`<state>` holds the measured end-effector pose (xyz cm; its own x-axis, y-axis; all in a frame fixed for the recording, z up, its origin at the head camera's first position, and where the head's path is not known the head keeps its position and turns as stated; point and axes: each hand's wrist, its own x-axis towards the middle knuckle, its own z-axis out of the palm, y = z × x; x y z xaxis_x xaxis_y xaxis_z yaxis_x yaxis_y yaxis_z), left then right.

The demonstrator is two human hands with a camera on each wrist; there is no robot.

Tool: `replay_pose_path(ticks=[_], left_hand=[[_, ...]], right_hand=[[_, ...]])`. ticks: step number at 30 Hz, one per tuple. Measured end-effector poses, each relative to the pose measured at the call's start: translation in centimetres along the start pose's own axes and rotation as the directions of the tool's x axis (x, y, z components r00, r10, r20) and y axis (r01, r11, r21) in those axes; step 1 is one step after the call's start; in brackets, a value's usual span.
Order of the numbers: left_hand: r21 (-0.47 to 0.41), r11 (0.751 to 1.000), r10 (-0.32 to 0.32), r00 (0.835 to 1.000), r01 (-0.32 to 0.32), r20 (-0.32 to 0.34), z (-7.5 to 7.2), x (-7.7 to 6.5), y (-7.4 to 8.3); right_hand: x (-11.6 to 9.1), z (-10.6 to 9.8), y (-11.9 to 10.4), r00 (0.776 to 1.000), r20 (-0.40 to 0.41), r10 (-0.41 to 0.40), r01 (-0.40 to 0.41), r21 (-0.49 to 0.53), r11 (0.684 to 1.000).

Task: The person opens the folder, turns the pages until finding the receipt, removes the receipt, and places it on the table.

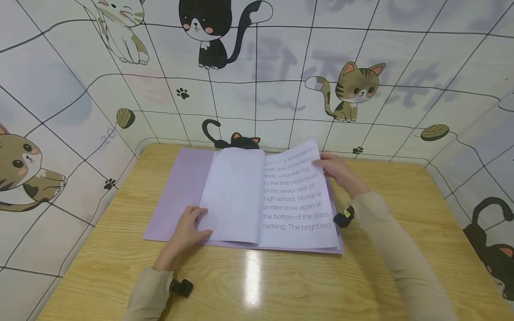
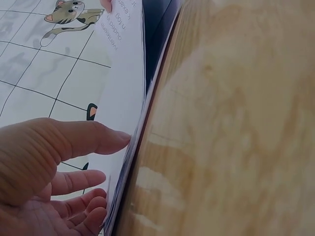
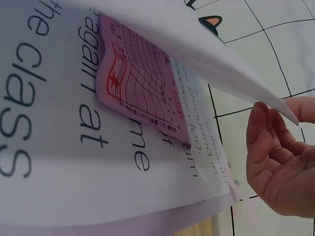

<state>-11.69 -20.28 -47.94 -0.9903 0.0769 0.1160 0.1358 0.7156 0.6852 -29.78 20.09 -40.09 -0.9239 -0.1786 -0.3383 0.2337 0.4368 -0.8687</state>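
An open booklet with a purple cover (image 1: 176, 191) lies on the wooden table. Its left page (image 1: 233, 196) looks blank, while the right page (image 1: 296, 203) carries large printed English text. My right hand (image 1: 340, 171) pinches the upper right corner of that page between thumb and fingers and holds it raised. Beneath the lifted page, the right wrist view reveals a pink printed slip (image 3: 142, 83) with a grid and red marks, lying on another printed sheet (image 3: 64, 182). My left hand (image 1: 188, 228) rests at the left page's lower outer edge, thumb and fingers apart.
The wooden table (image 1: 225, 285) extends around the booklet on both sides and in front. Behind it stands a wall covering (image 1: 277, 107) with cartoon cats and grid lines, close to the booklet's far edge. Each wrist wears a small black device (image 1: 181, 287).
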Motion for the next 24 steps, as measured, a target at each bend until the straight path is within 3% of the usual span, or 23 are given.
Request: replay_pose_path(ticks=[10, 24], left_hand=[[-0.005, 1.0, -0.024, 1.0, 0.025, 0.016, -0.1, 0.1, 0.3], [0.0, 1.0, -0.012, 1.0, 0.012, 0.023, -0.2, 0.3, 0.3]], right_hand=[[-0.9, 0.6, 0.3, 0.997, 0.075, -0.007, 0.002, 0.066, 0.998], [-2.3, 1.9, -0.5, 0.995, 0.099, -0.034, 0.02, 0.142, 0.99]])
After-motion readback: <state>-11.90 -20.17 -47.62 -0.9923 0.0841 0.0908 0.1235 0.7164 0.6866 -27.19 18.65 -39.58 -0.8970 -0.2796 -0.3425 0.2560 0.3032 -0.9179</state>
